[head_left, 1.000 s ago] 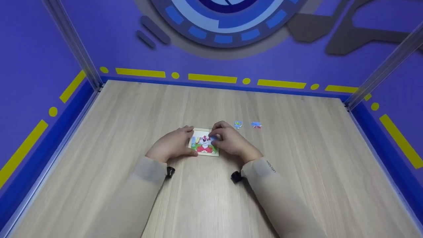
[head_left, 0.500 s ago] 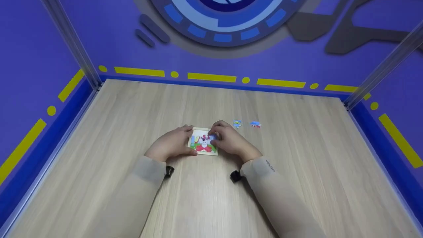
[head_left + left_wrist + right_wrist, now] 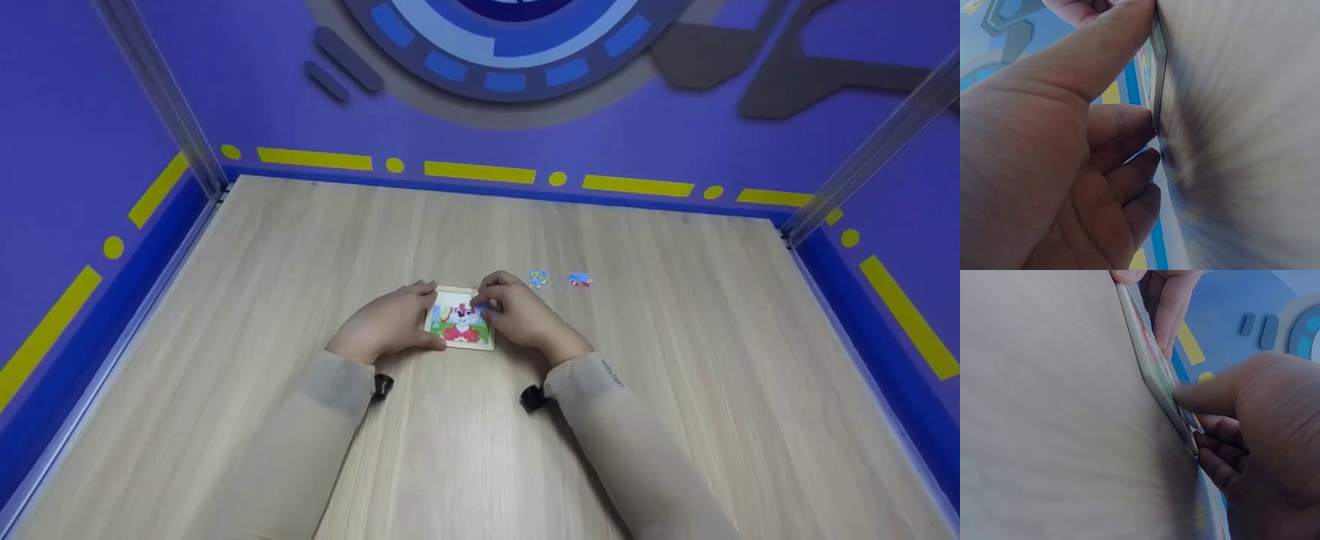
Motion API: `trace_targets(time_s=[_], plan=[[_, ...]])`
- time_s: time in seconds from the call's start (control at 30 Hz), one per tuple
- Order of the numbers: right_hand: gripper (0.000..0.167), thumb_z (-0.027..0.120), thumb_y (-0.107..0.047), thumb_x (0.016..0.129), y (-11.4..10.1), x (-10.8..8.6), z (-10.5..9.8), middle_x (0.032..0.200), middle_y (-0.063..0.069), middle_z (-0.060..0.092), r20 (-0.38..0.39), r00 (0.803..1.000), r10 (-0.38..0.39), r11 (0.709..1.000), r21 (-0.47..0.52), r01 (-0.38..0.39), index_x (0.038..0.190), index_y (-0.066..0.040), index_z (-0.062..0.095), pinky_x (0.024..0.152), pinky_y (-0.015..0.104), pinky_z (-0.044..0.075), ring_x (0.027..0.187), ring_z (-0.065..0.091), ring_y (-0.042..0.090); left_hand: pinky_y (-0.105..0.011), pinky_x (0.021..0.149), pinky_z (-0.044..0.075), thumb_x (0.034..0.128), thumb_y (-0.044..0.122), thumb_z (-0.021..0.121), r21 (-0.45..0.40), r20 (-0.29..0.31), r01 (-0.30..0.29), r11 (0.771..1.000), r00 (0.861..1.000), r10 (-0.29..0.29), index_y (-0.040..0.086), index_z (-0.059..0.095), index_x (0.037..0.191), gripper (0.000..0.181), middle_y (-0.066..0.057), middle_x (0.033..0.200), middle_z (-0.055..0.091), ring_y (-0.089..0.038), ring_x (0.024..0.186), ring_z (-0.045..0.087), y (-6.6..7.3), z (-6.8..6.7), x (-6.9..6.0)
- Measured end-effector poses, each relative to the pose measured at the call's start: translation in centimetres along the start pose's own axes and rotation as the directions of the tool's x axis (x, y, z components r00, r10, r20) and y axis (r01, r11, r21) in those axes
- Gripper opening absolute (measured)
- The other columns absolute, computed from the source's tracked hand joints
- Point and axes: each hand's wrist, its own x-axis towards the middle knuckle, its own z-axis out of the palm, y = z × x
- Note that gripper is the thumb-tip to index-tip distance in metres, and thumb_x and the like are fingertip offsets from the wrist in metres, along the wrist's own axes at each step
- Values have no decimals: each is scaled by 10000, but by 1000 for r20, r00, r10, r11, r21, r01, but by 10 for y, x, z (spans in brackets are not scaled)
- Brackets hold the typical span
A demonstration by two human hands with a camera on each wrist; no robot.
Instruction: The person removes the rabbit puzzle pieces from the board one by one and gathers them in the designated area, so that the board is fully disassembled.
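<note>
A small jigsaw puzzle in a pale wooden frame (image 3: 469,347) lies on the table, showing a white cartoon animal in red; its upper part is bare white. My left hand (image 3: 384,324) grips the frame's left side, thumb at the near corner and fingers at the far one. Over the right side, my right hand (image 3: 523,311) pinches a bluish puzzle piece (image 3: 1192,421) between thumb and fingers; in the right wrist view this piece sits tilted at the frame's edge. The fingers hide most of it. Two loose puzzle pieces, one blue with yellow (image 3: 538,278) and one blue with red (image 3: 579,280), lie beyond my right hand.
The light wood table (image 3: 465,450) is bounded by a purple-blue back wall (image 3: 480,142) and side walls with yellow marks. Metal posts (image 3: 169,97) stand at the back corners. A black device (image 3: 533,399) is strapped at each wrist.
The head view has tilted slightly, so the whole scene sits a little higher. Both hands keep nearly the same place on the puzzle, with only slight motion in the right fingers.
</note>
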Motion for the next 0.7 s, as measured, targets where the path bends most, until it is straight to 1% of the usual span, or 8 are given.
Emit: trace_targets(time_s=[0.07, 0.2, 0.27, 0.4, 0.47, 0.57, 0.63, 0.7], plan=[[231, 692, -71, 1101, 0, 0, 0, 1462, 104, 650, -2, 1000, 15, 1000, 10, -15, 1275, -80, 843, 1284, 515, 515, 1401, 630, 310, -517, 1427, 333, 973, 454, 905, -3, -1, -4, 1000, 1000, 4, 35, 485, 1707, 943, -133, 1862, 349, -367, 1747, 316, 0, 0, 0], [232, 697, -74, 1099, -1, 0, -1, 1469, 99, 649, -1, 1000, 27, 999, 18, -27, 1277, -90, 845, 1285, 522, 516, 1405, 634, 308, -527, 1430, 325, 978, 457, 899, -1, 0, -6, 1000, 1000, 6, 33, 484, 1706, 939, -132, 1861, 351, -371, 1749, 310, -1, 0, 0], [234, 702, -79, 1092, -2, 0, -1, 1472, 100, 646, -1, 1000, 22, 1000, 12, -22, 1277, -93, 844, 1272, 522, 524, 1394, 635, 303, -527, 1431, 322, 979, 464, 897, 3, 3, -2, 1000, 1000, 2, 35, 474, 1712, 950, -127, 1864, 346, -369, 1749, 308, -1, 0, 0], [250, 725, -76, 1058, -4, 0, -3, 1450, 104, 648, -9, 1000, -18, 1000, -8, 18, 1276, -67, 847, 1232, 501, 543, 1354, 614, 292, -520, 1435, 315, 976, 475, 897, 4, 9, 5, 1000, 1000, -5, 34, 452, 1723, 975, -113, 1870, 337, -358, 1755, 297, -1, 0, 1], [263, 734, -70, 1036, -4, 0, -3, 1432, 107, 652, -13, 999, -44, 999, -24, 44, 1272, -45, 848, 1198, 478, 552, 1332, 594, 284, -522, 1433, 320, 975, 470, 900, -2, 10, 6, 1000, 1000, -6, 33, 451, 1724, 976, -112, 1869, 340, -358, 1755, 299, -1, 0, 1], [276, 743, -53, 1010, -4, 0, -4, 1407, 96, 656, -15, 998, -68, 997, -38, 67, 1263, -33, 853, 1093, 426, 574, 1256, 594, 261, -530, 1429, 326, 975, 461, 903, -13, 10, 5, 1000, 1000, -5, 27, 452, 1722, 974, -114, 1866, 348, -364, 1753, 302, 0, -1, 0], [290, 742, -41, 1001, -3, 0, -4, 1396, 83, 653, -15, 998, -66, 997, -31, 65, 1268, -37, 854, 1018, 386, 575, 1195, 605, 241, -530, 1430, 323, 972, 459, 905, -16, 11, 8, 1000, 1000, -8, 27, 450, 1722, 978, -112, 1866, 347, -363, 1754, 300, 0, -1, 0], [298, 738, -28, 995, -2, -1, -3, 1381, 67, 652, -19, 998, -54, 998, -12, 53, 1268, -47, 857, 971, 354, 569, 1149, 615, 223, -528, 1432, 319, 974, 464, 902, -13, 12, 9, 1000, 1000, -9, 29, 447, 1724, 980, -110, 1868, 344, -363, 1754, 298, 0, -1, 0]])
